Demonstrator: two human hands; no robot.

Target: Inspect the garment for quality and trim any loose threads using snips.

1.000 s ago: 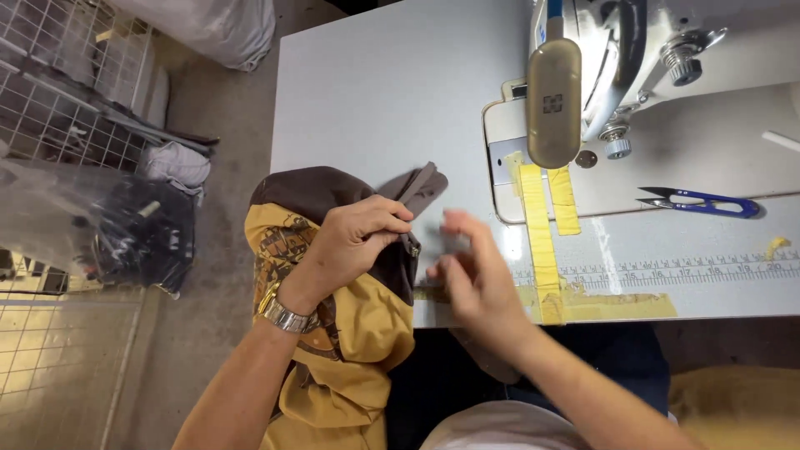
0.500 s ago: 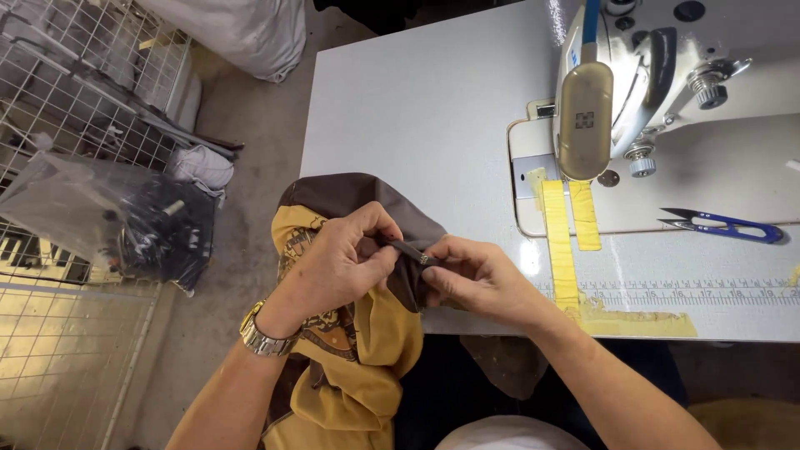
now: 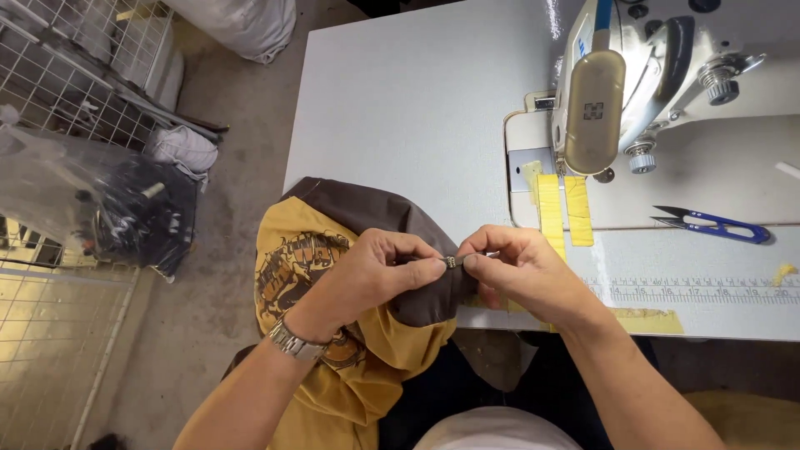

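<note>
1. A small metal piece [image 3: 451, 262] is pinched between the fingertips of the left hand [image 3: 375, 271] and the right hand [image 3: 517, 271], both closed on it.
2. It is held over the brown-and-yellow garment [image 3: 350, 217] draped across the table's [image 3: 417, 100] near left corner.
3. Blue snips [image 3: 712, 225] are seen towards the right edge.

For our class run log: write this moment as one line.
left hand: pinches small strip | right hand: pinches strip | garment: under hands | snips: on table

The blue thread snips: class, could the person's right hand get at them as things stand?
Probably yes: the blue thread snips lie uncovered on the table, nothing between them and the right hand, though it pinches a small metal piece.
</note>
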